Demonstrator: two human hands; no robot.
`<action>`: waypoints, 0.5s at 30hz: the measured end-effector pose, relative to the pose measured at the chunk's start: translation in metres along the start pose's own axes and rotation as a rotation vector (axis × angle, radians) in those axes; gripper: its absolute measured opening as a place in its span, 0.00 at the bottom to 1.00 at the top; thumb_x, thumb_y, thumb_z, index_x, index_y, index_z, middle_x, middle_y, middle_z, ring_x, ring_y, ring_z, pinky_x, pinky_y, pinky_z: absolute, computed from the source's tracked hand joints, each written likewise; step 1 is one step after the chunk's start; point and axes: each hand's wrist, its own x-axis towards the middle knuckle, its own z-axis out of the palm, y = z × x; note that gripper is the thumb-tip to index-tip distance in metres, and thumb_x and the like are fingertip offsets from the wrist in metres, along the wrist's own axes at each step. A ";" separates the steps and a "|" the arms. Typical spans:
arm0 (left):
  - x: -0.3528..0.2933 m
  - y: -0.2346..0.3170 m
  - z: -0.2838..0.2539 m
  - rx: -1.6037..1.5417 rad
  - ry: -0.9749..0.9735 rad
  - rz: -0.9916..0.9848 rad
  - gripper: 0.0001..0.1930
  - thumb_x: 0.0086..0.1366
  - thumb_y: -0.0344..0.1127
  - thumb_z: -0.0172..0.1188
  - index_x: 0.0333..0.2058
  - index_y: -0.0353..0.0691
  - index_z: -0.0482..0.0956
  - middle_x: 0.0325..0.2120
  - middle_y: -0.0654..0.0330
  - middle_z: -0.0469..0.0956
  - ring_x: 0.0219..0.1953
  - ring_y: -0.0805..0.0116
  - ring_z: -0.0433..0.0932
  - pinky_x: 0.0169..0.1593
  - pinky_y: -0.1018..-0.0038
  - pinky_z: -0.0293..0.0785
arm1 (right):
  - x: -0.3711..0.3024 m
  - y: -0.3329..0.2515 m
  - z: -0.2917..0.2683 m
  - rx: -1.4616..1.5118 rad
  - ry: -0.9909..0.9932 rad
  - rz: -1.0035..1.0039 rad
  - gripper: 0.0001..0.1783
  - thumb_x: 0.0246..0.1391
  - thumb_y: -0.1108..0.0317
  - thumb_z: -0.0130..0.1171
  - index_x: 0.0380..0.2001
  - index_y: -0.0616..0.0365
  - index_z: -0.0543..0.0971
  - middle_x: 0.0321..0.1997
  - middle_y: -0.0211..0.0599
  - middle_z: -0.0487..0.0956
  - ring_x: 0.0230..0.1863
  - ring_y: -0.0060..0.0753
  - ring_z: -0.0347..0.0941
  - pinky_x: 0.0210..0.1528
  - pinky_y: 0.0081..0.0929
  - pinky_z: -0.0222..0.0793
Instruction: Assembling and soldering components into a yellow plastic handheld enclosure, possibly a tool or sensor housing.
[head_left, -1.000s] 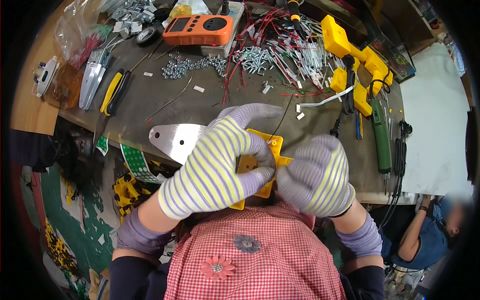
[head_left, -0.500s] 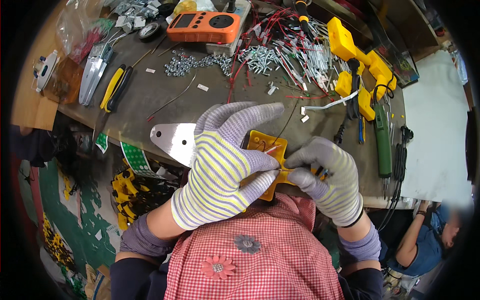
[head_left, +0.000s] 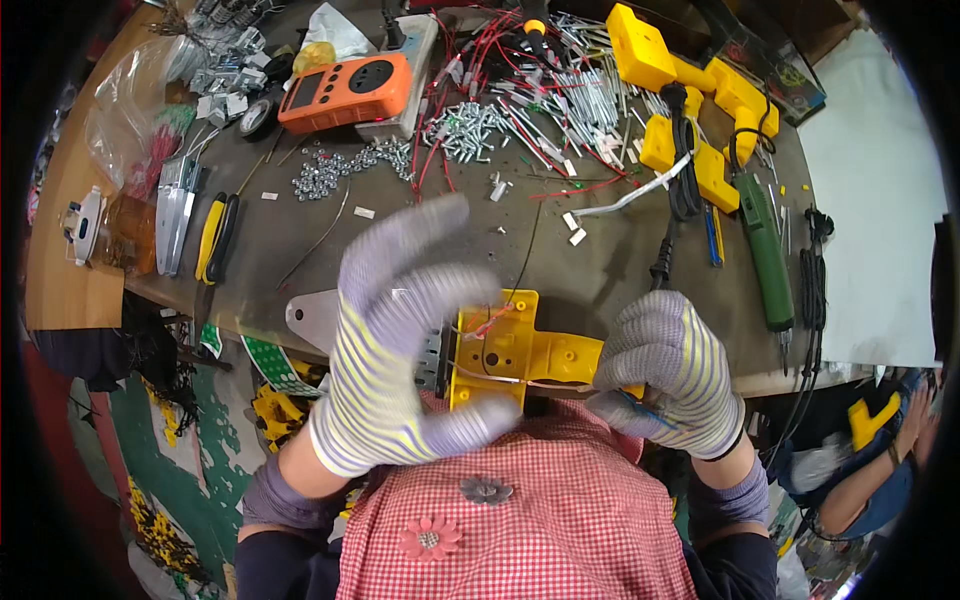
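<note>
A yellow plastic housing (head_left: 562, 352), an open half shell with a handle, lies at the table's near edge. Thin red and white wires (head_left: 490, 325) run inside it, and one pale lead stretches along toward the handle. At its left end is a silver metal plate (head_left: 312, 312) with a hole, partly covered by my left hand. My left hand (head_left: 375, 385), gloved in stripes, is spread with thumb and fingers apart over the housing's left end, its fingertips blurred. Curled round the handle end is my right hand (head_left: 672, 370); a bit of blue shows beneath its fingers.
Nuts (head_left: 325, 172), bolts (head_left: 465, 132) and red wires lie beyond my hands. An orange meter (head_left: 350, 92) stands at the back. Yellow-handled pliers (head_left: 213, 240) lie left; a green electric tool (head_left: 764, 255) and yellow housings (head_left: 640, 48) are right. Another person's arm (head_left: 862, 490) appears lower right.
My left thumb and fingers have parted from their pinch, and the hand has moved left, uncovering more of the housing. My right hand has closed over the handle end. The view has shifted slightly.
</note>
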 end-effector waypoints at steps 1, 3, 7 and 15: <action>0.005 -0.014 0.004 0.015 0.007 0.006 0.32 0.53 0.46 0.71 0.54 0.36 0.73 0.57 0.46 0.74 0.58 0.44 0.72 0.61 0.54 0.65 | 0.000 0.002 -0.002 0.034 -0.026 0.003 0.17 0.34 0.60 0.79 0.27 0.48 0.81 0.30 0.28 0.79 0.37 0.41 0.77 0.43 0.40 0.69; 0.025 -0.020 0.022 -0.197 -0.007 -0.161 0.28 0.61 0.30 0.62 0.60 0.31 0.69 0.53 0.47 0.76 0.55 0.60 0.76 0.60 0.66 0.69 | 0.001 0.006 -0.001 0.077 0.021 0.016 0.17 0.33 0.58 0.79 0.24 0.49 0.80 0.28 0.29 0.78 0.35 0.42 0.76 0.41 0.40 0.69; 0.067 -0.023 0.032 -0.509 -0.317 -0.571 0.30 0.58 0.25 0.64 0.61 0.30 0.70 0.37 0.55 0.84 0.43 0.70 0.81 0.53 0.73 0.74 | 0.012 0.009 -0.003 0.132 0.008 0.095 0.21 0.32 0.50 0.78 0.17 0.53 0.79 0.23 0.33 0.76 0.30 0.43 0.74 0.35 0.39 0.67; 0.057 -0.007 0.036 -0.634 -0.424 -0.581 0.32 0.55 0.25 0.67 0.60 0.32 0.73 0.31 0.59 0.85 0.38 0.76 0.80 0.49 0.76 0.75 | 0.025 0.010 0.019 0.096 0.215 0.241 0.24 0.36 0.48 0.76 0.14 0.57 0.78 0.17 0.35 0.75 0.24 0.43 0.72 0.30 0.39 0.66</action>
